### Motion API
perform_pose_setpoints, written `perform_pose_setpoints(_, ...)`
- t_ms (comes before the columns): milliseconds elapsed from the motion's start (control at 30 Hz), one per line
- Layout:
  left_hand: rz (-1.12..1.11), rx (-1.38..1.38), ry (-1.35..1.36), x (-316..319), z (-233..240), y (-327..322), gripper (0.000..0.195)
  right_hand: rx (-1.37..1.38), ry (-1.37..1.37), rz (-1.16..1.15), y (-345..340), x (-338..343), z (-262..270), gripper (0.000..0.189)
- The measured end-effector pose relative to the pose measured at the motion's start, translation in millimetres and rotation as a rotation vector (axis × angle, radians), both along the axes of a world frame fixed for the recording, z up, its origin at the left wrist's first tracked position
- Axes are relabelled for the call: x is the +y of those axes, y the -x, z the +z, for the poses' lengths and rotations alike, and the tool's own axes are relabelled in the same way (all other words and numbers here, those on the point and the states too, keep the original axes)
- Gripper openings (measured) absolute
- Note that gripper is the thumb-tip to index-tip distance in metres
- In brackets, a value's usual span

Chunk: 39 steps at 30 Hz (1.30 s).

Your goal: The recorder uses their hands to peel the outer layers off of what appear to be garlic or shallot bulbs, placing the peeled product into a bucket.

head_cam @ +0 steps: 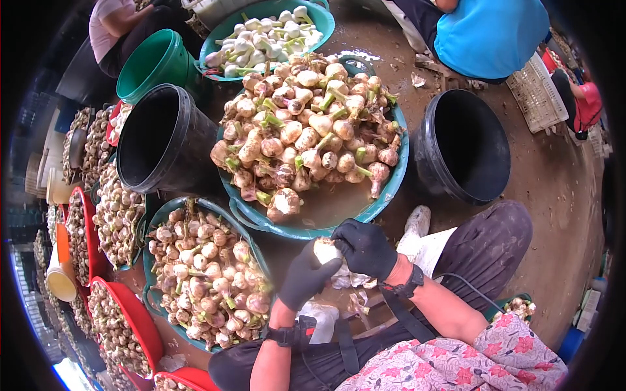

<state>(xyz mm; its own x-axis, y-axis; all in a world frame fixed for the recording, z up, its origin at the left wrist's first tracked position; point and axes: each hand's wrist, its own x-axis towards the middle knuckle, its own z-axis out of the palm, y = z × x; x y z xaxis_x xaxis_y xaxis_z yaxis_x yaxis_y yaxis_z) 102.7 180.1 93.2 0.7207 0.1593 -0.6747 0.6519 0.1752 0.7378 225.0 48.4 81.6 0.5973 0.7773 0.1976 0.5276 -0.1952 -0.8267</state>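
Observation:
A whitish garlic bulb (326,250) is held between my two hands, just in front of a teal tub (313,233). My left hand (308,273), in a black glove, grips the bulb from the left. On its right side the fingers of my right hand (364,249), also gloved in black, close against it; what the fingertips pinch is hidden. Unpeeled garlic bulbs (303,137) with cut green stems are heaped in the tub, and brownish water shows at its near side. Loose garlic skins (359,303) lie below my hands.
Black buckets stand left (151,141) and right (464,146) of the tub. Another tub of garlic (208,278) sits at my left. Cleaned white bulbs (264,41) fill a tub at the back, beside a green bucket (149,66). A person in a blue shirt (491,36) sits at upper right.

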Motion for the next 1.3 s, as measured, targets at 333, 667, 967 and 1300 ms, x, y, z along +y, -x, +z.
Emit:
perform_pose_setpoints(333,-0.128,-0.399,-0.534,-4.7,-19.0,11.3,0.076,0.466,0.122,-0.023,0.4,-7.2,-22.1,0.011)
perform_pose_setpoints(667,0.131,-0.170,-0.268,-20.0,-28.6,9.9,0.064,0.461,0.127,-0.079,2.1,-3.8,-32.9,0.014)
perform_pose_setpoints(967,0.270,-0.462,-0.169,-19.0,-16.7,8.1,0.063,0.616,0.139,-0.314,3.4,-0.6,-55.6,0.018)
perform_pose_setpoints(1300,0.485,-0.485,0.224,-16.9,-7.8,9.9,0.041,0.320,0.277,-0.429,-29.9,-30.4,-89.0,0.009)
